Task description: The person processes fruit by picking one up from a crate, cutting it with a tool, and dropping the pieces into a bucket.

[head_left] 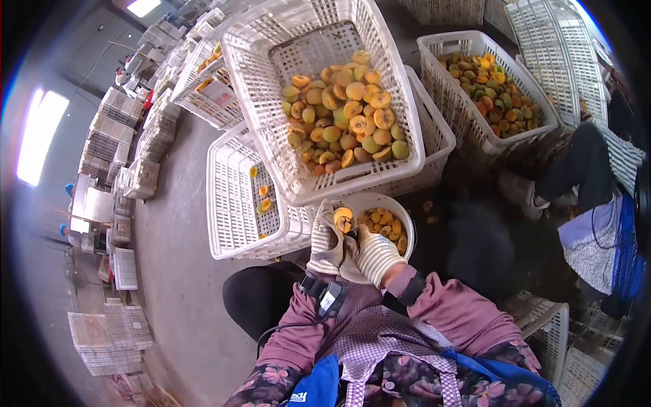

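Observation:
My left hand (327,243), in a striped work glove, has its fingers closed around a halved yellow peach (343,218), cut face up. Close beside it, my right hand (377,254), in a similar glove, grips a small dark-handled tool (352,234) against the fruit. The tool's working end is hard to make out. Just below and behind the hands stands a white bucket (411,227) partly filled with peach pieces (384,224). Beyond it, a large white crate (237,68) tilts toward me, holding many halved peaches (342,115).
A lower white crate (220,203) at left holds a few peach halves (263,191). Another full crate (434,51) stands at right, near a seated co-worker's leg (583,156). Stacked crates (108,136) line the far left of the concrete floor (176,258).

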A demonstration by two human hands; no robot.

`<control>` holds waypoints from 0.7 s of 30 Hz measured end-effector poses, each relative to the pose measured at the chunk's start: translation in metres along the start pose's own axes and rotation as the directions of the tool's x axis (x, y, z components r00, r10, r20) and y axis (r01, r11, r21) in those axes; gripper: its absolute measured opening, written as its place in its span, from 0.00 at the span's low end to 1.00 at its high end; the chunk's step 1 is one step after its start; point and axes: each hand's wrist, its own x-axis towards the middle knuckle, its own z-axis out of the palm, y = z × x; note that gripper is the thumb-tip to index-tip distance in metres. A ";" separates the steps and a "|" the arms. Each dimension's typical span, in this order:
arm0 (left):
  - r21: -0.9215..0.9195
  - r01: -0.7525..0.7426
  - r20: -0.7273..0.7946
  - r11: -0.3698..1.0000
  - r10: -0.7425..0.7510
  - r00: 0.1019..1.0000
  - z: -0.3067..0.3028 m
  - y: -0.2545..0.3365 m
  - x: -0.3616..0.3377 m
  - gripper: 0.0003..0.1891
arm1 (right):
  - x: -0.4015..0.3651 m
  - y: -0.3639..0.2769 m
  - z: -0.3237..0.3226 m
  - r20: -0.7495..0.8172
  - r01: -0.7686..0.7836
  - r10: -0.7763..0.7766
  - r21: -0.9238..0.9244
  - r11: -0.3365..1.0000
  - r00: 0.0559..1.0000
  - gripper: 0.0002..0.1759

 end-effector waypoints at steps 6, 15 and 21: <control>-0.308 0.247 -0.084 0.919 -0.285 0.955 -0.004 -0.003 0.009 0.23 | 0.009 0.020 0.012 0.049 -0.008 0.015 -0.147 0.989 0.999 0.21; -0.366 0.055 -0.205 0.929 -0.138 0.969 0.000 0.006 -0.009 0.21 | -0.001 0.015 0.053 0.130 -0.067 0.007 0.466 0.882 0.991 0.26; -0.240 0.163 -0.037 0.957 -0.177 0.984 -0.026 0.002 -0.008 0.20 | 0.006 0.016 0.058 0.376 -0.213 0.080 0.327 0.921 0.923 0.29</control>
